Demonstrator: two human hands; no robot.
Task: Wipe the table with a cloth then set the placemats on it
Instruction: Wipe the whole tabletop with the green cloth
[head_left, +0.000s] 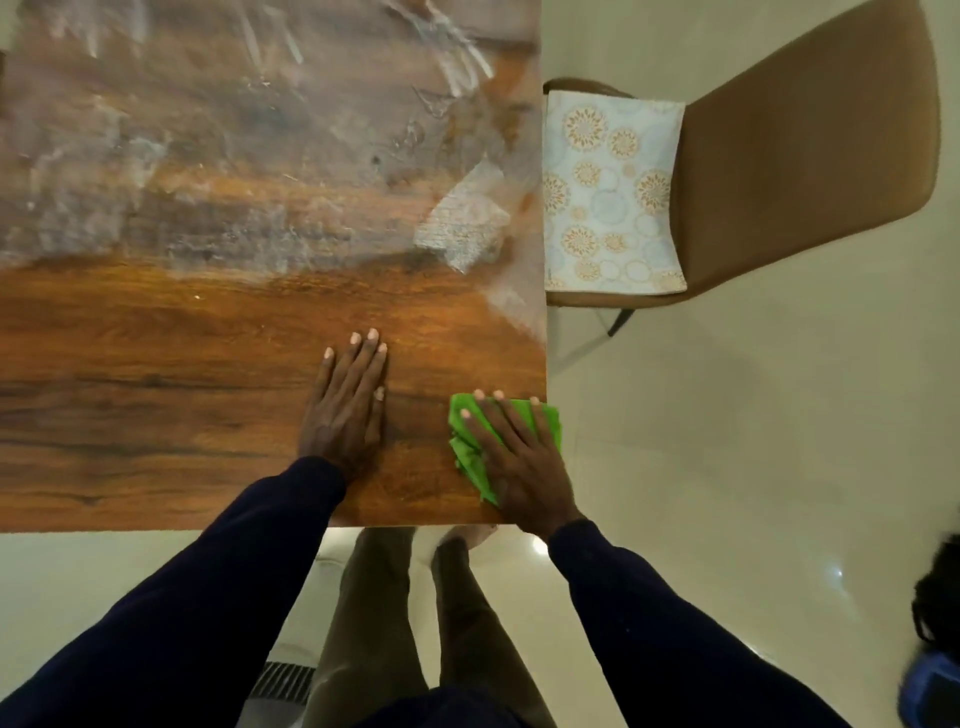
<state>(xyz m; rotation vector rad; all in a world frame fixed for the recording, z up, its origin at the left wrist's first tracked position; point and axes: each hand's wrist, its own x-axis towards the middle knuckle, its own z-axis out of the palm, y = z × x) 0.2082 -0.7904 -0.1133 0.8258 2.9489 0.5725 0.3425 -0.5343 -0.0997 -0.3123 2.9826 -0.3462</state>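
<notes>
Count of things on and around the bench

One wooden bench (182, 364); two hands (345, 405) (519, 462); one green cloth (470, 457) at 5 o'clock; one chair (810, 156) at 2 o'clock; a patterned placemat (613, 192), stack depth unclear.

Right hand (519, 457) flat on cloth (470, 452)
</notes>
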